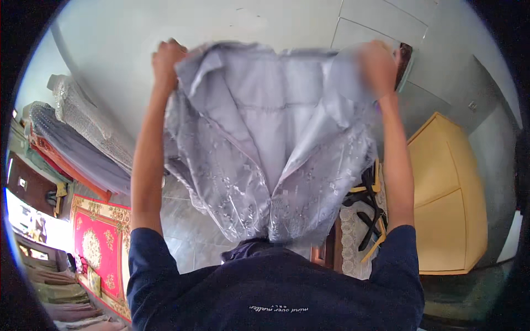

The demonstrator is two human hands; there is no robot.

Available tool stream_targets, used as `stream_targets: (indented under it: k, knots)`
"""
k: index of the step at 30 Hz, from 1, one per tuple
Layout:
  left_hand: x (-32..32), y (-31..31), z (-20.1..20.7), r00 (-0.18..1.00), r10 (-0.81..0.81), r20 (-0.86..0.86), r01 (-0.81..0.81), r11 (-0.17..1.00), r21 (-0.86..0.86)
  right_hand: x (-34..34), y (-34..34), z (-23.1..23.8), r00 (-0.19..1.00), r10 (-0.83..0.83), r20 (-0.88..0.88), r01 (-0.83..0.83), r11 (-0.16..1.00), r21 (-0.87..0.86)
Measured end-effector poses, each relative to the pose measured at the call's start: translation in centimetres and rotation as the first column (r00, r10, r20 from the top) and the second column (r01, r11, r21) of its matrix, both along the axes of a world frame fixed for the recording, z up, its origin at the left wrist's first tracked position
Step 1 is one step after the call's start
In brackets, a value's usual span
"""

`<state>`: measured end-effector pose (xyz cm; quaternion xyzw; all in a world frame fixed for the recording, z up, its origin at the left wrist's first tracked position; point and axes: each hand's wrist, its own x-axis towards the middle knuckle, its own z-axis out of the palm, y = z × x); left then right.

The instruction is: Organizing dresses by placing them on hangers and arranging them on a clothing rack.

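Observation:
Stretched wide between my raised hands is a silvery-grey dress [317,160] with shiny embroidery and a smooth inner lining. Its opening parts in a deep V, so the lining shows at the top. My left hand [168,58] is closed on the upper left edge of the cloth. At the upper right edge my right hand [380,67] grips the same dress, its fingers smeared by motion. The lower part hangs toward my chest, where its end is partly out of sight.
Several dresses [91,138] hang along the left side. Behind them a red patterned rug [99,243] covers part of the floor. Black hangers [369,212] lie on a white lace cloth [350,243] at the right, beside a large mustard-yellow panelled piece [447,204]. A pale wall [265,22] is ahead.

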<state>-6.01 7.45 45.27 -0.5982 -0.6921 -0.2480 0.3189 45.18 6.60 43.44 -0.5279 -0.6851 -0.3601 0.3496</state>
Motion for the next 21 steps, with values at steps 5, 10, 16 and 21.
stream_targets:
  k: [5,10,16,21]
  knots:
    - [2.9,9.9,-10.5,0.996,-0.068,0.065,0.086,0.932,-0.351,-3.1,10.2,-10.2,0.996,-0.074,0.045,0.087,0.900,-0.427]
    - [2.9,18.4,-25.6,0.905,-0.140,0.402,0.220,0.962,-0.163,-5.9,17.7,-23.0,0.981,-0.185,-0.050,0.152,0.912,-0.381]
    - [3.4,10.5,-41.3,0.769,-0.209,0.604,0.251,0.968,0.015,-6.7,11.3,-36.6,0.879,-0.354,-0.318,0.008,0.680,-0.734]
    - [6.1,5.6,-43.9,0.801,-0.133,0.584,0.263,0.954,-0.144,-6.5,7.2,-43.3,0.772,-0.466,-0.432,-0.059,0.624,-0.779]
